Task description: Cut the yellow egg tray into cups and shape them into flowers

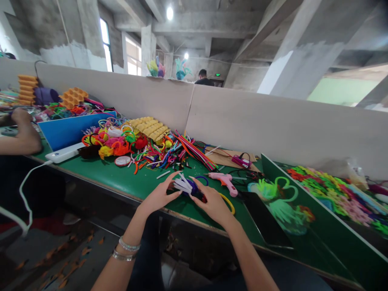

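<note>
A small pipe-cleaner piece (183,184), with white fuzzy strands fanned out and a purple part on its right side, is between my two hands at the table's front edge. My left hand (160,195) curves round the strands, thumb and finger against their left ends. My right hand (213,202) grips the purple side, its fingertips partly hiding it. A purple loop (202,178) shows just above the right fingers. From behind that hand sticks out a yellow curved pipe cleaner (229,203). A pink glue gun (224,182) lies on the green table just beyond my right hand.
A black tablet (264,220) and green pipe-cleaner swans (285,210) lie right, beside a green divider (321,218). Heaped pipe cleaners (157,155), an egg tray (150,128) and a white power strip (65,152) are left. Another person's arm (21,135) rests beyond the blue board (72,128).
</note>
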A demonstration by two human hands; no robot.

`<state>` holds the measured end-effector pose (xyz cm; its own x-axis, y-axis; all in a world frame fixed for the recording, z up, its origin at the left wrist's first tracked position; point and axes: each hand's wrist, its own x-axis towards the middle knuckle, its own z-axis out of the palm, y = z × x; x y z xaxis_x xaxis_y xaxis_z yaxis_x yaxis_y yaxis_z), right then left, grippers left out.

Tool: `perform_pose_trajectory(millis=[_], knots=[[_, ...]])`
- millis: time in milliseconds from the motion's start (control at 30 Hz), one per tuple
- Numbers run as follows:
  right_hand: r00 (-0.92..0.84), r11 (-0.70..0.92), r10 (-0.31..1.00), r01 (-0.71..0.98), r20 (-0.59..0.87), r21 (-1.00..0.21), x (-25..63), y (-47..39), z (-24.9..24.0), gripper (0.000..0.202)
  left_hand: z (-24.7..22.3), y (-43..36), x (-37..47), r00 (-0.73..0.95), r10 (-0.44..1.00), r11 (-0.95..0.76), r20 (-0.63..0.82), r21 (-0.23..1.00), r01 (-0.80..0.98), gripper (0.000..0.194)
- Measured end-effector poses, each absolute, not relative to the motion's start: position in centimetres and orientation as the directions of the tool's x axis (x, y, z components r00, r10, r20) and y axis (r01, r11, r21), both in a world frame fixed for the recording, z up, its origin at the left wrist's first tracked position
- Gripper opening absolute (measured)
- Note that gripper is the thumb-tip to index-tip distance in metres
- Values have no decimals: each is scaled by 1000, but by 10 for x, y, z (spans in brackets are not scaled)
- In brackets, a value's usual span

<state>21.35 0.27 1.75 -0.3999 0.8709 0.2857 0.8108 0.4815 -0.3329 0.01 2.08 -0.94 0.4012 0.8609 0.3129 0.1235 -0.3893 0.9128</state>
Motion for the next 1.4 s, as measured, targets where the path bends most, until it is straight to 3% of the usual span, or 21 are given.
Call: perform_pose_trajectory(millis=[500, 933, 1033, 1267, 1400], knots=[[-373, 472, 867, 827, 331, -306, 215, 3, 15, 60, -8, 22, 3, 411, 841, -439, 352, 888, 138, 39], [-510, 556, 776, 831, 370, -20, 211, 1, 15, 49, -4, 18, 8, 366, 873, -384, 324, 917, 105, 50], [-467, 530, 796, 845, 384, -70, 210, 0, 15, 58, -3, 18, 11, 329, 889, -373, 318, 920, 118, 48], [-377, 470, 877, 800, 297, -372, 208, -5, 19, 69, -1, 17, 16, 265, 923, -330, 278, 927, 176, 46], [-354, 443, 894, 793, 276, -419, 208, -5, 18, 69, -2, 17, 14, 273, 920, -337, 282, 923, 184, 46]])
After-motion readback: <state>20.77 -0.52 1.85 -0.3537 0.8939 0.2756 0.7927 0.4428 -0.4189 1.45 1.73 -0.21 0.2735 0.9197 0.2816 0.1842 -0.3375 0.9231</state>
